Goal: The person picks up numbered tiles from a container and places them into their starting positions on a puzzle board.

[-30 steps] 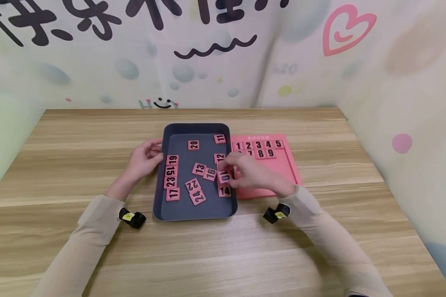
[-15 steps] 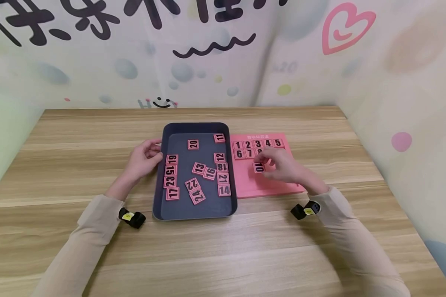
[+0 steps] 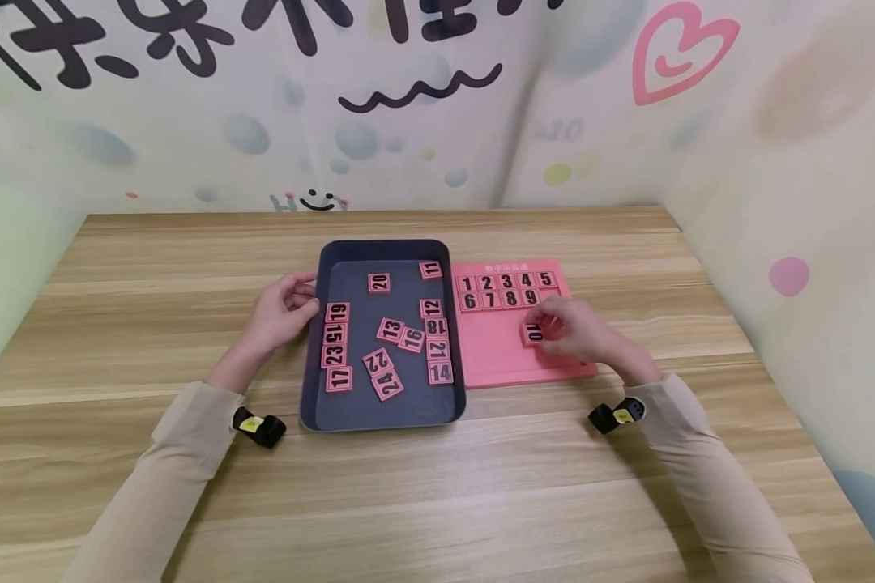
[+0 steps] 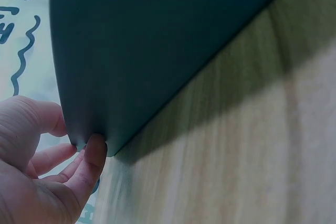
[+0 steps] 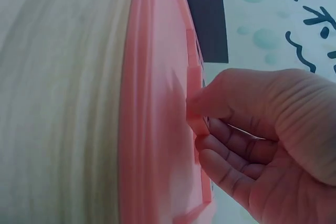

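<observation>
My right hand [image 3: 582,330] pinches a small pink number tile [image 3: 531,334] marked 10 between thumb and fingers. It is close over the pink puzzle board [image 3: 492,356], below tile 9 [image 3: 530,297], with its number turned sideways. In the right wrist view, the thumb presses one side of the pink tile [image 5: 195,116]. My left hand [image 3: 279,314] holds the left side of the dark tray [image 3: 379,417]. Seen from the left wrist, the thumb is at the rim and fingertips touch the outer wall of the tray [image 4: 121,51].
Tiles 1 to 9 fill the board's top row and most of its second. Several loose tiles lie in the tray, some along its left side, others in the middle and along the right. The tray stands against the board's left side on a wooden table [image 3: 423,502].
My right hand has taken tile 10 out of the tray and carried it right over the board, turning it as it moves. My left hand stays at the tray.
</observation>
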Demonstrator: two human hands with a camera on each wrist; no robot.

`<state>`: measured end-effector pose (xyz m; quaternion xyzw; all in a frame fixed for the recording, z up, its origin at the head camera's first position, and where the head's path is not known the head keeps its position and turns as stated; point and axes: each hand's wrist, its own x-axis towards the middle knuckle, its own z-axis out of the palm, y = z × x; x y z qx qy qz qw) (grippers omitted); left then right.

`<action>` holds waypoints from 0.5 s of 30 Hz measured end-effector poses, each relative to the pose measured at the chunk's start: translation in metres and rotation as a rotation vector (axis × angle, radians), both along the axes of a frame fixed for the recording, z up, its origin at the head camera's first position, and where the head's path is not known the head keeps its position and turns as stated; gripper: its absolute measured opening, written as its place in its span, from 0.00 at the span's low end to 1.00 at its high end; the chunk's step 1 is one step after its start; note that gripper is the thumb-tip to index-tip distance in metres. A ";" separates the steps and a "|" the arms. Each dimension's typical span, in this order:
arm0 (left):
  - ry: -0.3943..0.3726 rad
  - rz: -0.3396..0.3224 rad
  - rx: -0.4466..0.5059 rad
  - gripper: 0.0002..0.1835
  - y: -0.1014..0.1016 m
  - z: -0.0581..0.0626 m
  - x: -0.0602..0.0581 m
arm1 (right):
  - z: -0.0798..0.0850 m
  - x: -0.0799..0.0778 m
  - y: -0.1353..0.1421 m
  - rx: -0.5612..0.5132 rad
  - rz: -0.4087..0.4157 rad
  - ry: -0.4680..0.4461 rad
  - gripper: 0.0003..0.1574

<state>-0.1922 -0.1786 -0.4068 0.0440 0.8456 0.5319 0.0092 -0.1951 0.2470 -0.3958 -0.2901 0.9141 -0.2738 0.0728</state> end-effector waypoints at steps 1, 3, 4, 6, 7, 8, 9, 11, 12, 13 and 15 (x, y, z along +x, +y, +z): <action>0.000 0.001 0.001 0.24 0.000 0.000 0.000 | -0.001 0.000 0.001 0.004 -0.001 -0.001 0.21; -0.002 0.001 0.002 0.24 0.001 0.001 0.000 | -0.002 -0.001 0.003 0.012 -0.004 0.003 0.22; -0.003 0.002 0.003 0.24 0.001 0.001 0.001 | -0.003 -0.001 0.003 0.016 -0.003 0.005 0.21; -0.004 0.001 0.005 0.25 0.001 0.001 0.001 | -0.004 -0.001 0.004 0.023 0.000 0.012 0.21; -0.003 0.000 0.004 0.25 0.001 0.001 0.001 | -0.004 -0.001 0.004 0.026 -0.001 0.013 0.21; -0.003 -0.001 0.005 0.25 0.001 0.001 0.001 | -0.004 -0.001 0.004 0.027 -0.001 0.014 0.21; -0.002 -0.001 0.004 0.25 0.001 0.001 0.001 | -0.004 -0.001 0.003 0.028 -0.002 0.012 0.21; -0.002 0.000 0.003 0.25 0.001 0.001 0.001 | -0.003 -0.001 0.003 0.031 -0.001 0.011 0.21; 0.000 -0.001 0.001 0.25 0.001 0.001 0.001 | -0.003 -0.001 0.003 0.033 -0.004 0.008 0.21; -0.001 0.000 0.000 0.25 0.001 0.001 0.001 | -0.002 0.000 0.002 0.033 -0.011 0.006 0.21; -0.005 0.000 -0.006 0.24 0.001 0.001 0.000 | -0.001 0.002 0.001 0.036 -0.040 0.000 0.21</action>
